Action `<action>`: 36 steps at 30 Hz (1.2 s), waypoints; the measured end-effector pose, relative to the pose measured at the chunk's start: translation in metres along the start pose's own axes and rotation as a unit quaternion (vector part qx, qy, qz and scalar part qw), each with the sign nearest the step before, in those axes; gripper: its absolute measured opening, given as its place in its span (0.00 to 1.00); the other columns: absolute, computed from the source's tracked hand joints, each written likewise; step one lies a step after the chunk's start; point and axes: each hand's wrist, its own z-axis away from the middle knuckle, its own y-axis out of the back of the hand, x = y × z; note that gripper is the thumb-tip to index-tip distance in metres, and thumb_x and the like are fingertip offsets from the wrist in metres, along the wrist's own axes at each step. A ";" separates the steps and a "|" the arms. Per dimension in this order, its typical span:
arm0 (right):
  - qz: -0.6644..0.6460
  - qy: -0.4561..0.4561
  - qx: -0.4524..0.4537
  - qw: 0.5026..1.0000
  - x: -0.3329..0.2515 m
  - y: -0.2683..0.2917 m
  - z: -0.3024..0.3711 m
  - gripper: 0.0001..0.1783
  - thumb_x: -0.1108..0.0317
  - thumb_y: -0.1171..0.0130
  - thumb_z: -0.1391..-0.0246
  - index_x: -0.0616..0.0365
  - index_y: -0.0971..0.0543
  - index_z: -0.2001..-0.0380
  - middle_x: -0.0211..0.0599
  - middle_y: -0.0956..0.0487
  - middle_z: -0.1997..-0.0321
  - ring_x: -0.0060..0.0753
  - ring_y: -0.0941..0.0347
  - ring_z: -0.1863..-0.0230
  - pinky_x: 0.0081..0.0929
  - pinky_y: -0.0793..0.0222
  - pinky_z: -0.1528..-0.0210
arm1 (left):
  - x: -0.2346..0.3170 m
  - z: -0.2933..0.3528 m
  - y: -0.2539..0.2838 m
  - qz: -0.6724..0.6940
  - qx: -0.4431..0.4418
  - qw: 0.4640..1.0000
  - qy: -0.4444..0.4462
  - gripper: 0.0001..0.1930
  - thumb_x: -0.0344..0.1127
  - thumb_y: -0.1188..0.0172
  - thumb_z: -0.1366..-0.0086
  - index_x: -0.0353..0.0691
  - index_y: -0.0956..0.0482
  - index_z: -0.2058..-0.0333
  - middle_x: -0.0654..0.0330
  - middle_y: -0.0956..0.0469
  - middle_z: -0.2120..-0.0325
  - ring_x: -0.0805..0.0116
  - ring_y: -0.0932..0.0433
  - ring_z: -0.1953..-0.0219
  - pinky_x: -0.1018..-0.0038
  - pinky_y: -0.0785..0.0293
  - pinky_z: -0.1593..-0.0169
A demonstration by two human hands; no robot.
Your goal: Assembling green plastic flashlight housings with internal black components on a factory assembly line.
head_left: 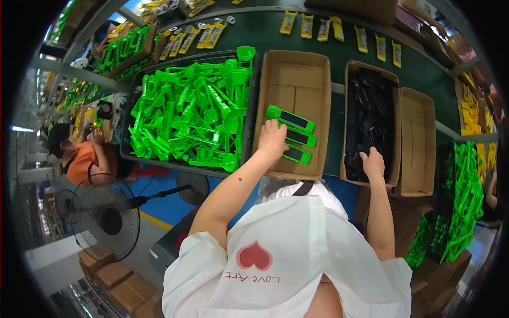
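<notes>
In the head view, the left hand [272, 140] reached into a shallow, rectangular brown cardboard box [293, 69], its fingers slightly bent over three long, smooth green plastic casings with black rectangular panels [290, 119]; whether it pinched one could not be told. The casings lay in a slanting row along the bottom. Over a deeper brown cardboard box [396, 132] of glossy, dark, narrow black plastic pieces [368, 114], the right hand [374, 164] held thumb and forefinger apart. To the left, a black plastic crate [253, 95] was heaped with tangled, shiny bright-green plastic parts [185, 111], some trough-shaped, others round-ended. Another open cardboard box [416, 138] stood beside the black pieces' box.
</notes>
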 end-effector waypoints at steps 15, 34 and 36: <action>-0.208 0.071 -0.002 0.975 0.020 -0.023 0.002 0.12 0.68 0.51 0.49 0.66 0.34 0.64 0.47 0.28 0.82 0.42 0.30 0.82 0.33 0.36 0.78 | -0.124 0.020 0.044 0.113 0.025 0.960 0.256 0.28 0.33 0.46 0.48 0.42 0.42 0.47 0.42 0.36 0.60 0.46 0.29 0.62 0.61 0.31 0.59; -0.473 0.144 -0.292 0.819 -0.117 0.097 0.066 0.10 0.67 0.45 0.52 0.64 0.29 0.77 0.30 0.29 0.88 0.14 0.39 0.91 0.13 0.46 0.88 | 0.001 0.053 0.125 0.643 -0.151 0.736 0.150 0.09 0.29 0.46 0.43 0.34 0.25 0.62 0.62 0.25 0.73 0.78 0.28 0.74 0.83 0.29 0.72; -0.454 0.139 -0.298 0.828 -0.119 0.096 0.068 0.10 0.67 0.45 0.51 0.64 0.29 0.76 0.29 0.29 0.88 0.14 0.39 0.91 0.14 0.46 0.88 | 0.007 0.052 0.117 0.644 -0.171 0.729 0.158 0.09 0.29 0.46 0.43 0.34 0.25 0.63 0.62 0.25 0.73 0.78 0.27 0.74 0.82 0.29 0.73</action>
